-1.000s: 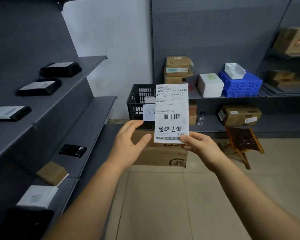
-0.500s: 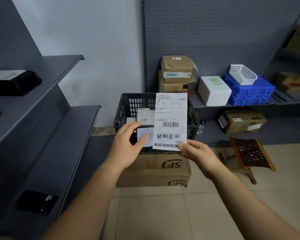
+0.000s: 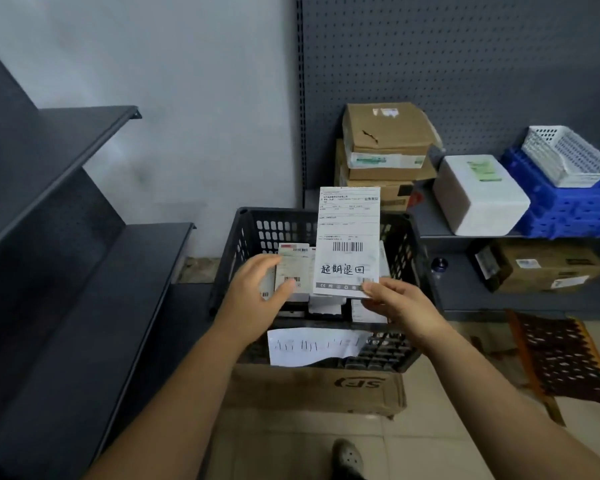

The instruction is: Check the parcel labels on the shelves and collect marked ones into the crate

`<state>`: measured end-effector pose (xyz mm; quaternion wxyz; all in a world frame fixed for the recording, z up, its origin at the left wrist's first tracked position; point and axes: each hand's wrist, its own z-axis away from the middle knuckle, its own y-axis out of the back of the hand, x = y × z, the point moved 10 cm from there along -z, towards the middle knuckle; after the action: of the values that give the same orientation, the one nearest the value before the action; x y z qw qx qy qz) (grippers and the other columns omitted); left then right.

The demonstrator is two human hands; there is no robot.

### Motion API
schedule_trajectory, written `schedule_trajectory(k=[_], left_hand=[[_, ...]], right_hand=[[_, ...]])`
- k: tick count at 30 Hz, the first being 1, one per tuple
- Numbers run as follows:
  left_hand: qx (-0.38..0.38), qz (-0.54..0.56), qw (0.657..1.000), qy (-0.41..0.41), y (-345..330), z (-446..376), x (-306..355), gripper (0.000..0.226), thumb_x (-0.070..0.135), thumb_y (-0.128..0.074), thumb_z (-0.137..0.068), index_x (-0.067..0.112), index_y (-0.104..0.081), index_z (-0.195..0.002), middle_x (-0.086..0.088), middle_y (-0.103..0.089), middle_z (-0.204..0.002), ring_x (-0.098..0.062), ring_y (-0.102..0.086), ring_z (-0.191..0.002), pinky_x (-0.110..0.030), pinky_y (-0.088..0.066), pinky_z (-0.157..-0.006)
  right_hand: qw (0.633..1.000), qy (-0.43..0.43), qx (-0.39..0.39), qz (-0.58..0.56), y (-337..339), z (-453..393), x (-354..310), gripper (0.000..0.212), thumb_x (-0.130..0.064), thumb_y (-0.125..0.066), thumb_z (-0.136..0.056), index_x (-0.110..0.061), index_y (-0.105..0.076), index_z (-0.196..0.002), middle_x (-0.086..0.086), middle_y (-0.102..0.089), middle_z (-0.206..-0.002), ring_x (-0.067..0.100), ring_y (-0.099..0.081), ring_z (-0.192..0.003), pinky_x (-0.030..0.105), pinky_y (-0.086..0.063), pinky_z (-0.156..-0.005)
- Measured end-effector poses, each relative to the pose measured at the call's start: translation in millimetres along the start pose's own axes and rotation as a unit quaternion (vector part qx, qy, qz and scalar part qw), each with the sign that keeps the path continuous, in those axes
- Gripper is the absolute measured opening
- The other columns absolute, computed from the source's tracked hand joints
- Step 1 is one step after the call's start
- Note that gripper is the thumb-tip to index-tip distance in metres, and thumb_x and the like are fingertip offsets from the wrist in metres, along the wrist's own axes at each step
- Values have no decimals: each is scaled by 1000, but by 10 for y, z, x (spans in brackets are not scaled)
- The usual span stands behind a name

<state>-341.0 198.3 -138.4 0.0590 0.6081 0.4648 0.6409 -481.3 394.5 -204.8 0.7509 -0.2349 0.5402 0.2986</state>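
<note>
White paper with black handwriting tells us this parcel [image 3: 347, 242] is a marked one; we hold it upright over the black crate [image 3: 243, 237], our right hand [image 3: 400, 306] pinching its lower right corner. Our left hand [image 3: 257, 299] hovers open just left of it, thumb near the parcels already in the crate [image 3: 293, 271], gripping nothing. To finish well, we judge it best to lower the parcel flat into the gap at the right of that stack and let go only once it rests. A handwritten sheet [image 3: 312, 346] hangs on the near wall, and the crate sits on a cardboard box [image 3: 319, 389]. Stacked brown boxes [image 3: 385, 147] and a white foam box [image 3: 478, 195] sit on the far shelf [image 3: 430, 226], clear of our path.
</note>
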Motion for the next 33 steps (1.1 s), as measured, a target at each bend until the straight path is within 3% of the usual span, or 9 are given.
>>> schedule_trajectory(k=[4, 8, 10, 12, 15, 21, 24, 28, 33], left_hand=[[-3, -2, 999, 33, -160, -498, -246, 43, 32, -62, -93, 23, -52, -134, 16, -45, -133, 3, -39, -121, 0, -24, -90], [-11, 8, 998, 66, -288, -758, -547, 42, 34, -62, -93, 27, -53, -133, 23, -42, -127, 12, -38, -114, 2, -26, -88], [-12, 16, 997, 73, -295, -851, -719, 41, 33, -64, -92, 25, -55, -131, 22, -44, -124, 18, -41, -108, 6, -26, -86], [-12, 17, 996, 89, -265, -932, -950, 42, 33, -65, -91, 24, -56, -131, 19, -48, -128, 13, -43, -113, 2, -26, -93], [-2, 6, 995, 96, -152, -1033, -1307, 43, 30, -67, -90, 22, -57, -131, 14, -49, -133, -1, -43, -125, -17, -30, -105], [30, -16, 995, 96, 140, -1223, -1844, 43, 25, -68, -89, 17, -59, -130, 14, -48, -132, -2, -40, -126, -7, -23, -102], [44, -9, 993, 107, 182, -1258, -2101, 41, 27, -67, -89, 18, -59, -129, 15, -49, -131, -4, -42, -127, -12, -27, -104], [52, 0, 992, 114, 198, -1286, -2321, 41, 30, -67, -89, 18, -60, -127, 10, -52, -131, -10, -46, -127, -24, -34, -107], [52, 7, 993, 106, 191, -1328, -2373, 53, 49, -55, -85, 17, -61, -127, 11, -53, -130, -10, -47, -126, -28, -38, -107]], right_hand=[[1000, -14, -8, 12, 122, -702, 12, 45, -35, -69, -85, 4, -68, -109, 10, -73, -110, 26, -67, -108, 35, -51, -100], [998, -57, -16, 9, 79, -1120, 143, 34, -30, -69, -87, -3, -72, -107, 7, -74, -109, 27, -66, -109, 28, -53, -94], [997, -73, -22, -3, -3, -1280, 233, 38, -33, -72, -81, -4, -73, -105, 9, -73, -111, 28, -65, -112, 30, -52, -98], [995, -93, -27, -4, -115, -1421, 367, 40, -37, -74, -78, -7, -74, -104, 9, -72, -113, 29, -64, -113, 35, -50, -103], [992, -122, -42, 5, -381, -1632, 603, 28, -33, -71, -85, -14, -74, -106, 6, -73, -112, 26, -66, -109, 38, -49, -103], [984, -169, -50, 1, -1000, -2002, 908, 22, -25, -70, -89, -22, -71, -111, 8, -72, -110, 23, -69, -101, 29, -56, -89], [979, -194, -61, -7, -1295, -2138, 1064, 34, -25, -69, -90, -19, -64, -123, 9, -69, -112, 22, -68, -99, 30, -58, -85], [972, -225, -58, -36, -1545, -2226, 1279, 39, -24, -66, -92, -30, -54, -129, 3, -66, -116, 21, -67, -102, 29, -57, -85], [969, -241, -35, -44, -1606, -2295, 1448, 25, -23, -66, -93, -38, -57, -110, -5, -66, -105, 23, -66, -103, 39, -54, -95]])
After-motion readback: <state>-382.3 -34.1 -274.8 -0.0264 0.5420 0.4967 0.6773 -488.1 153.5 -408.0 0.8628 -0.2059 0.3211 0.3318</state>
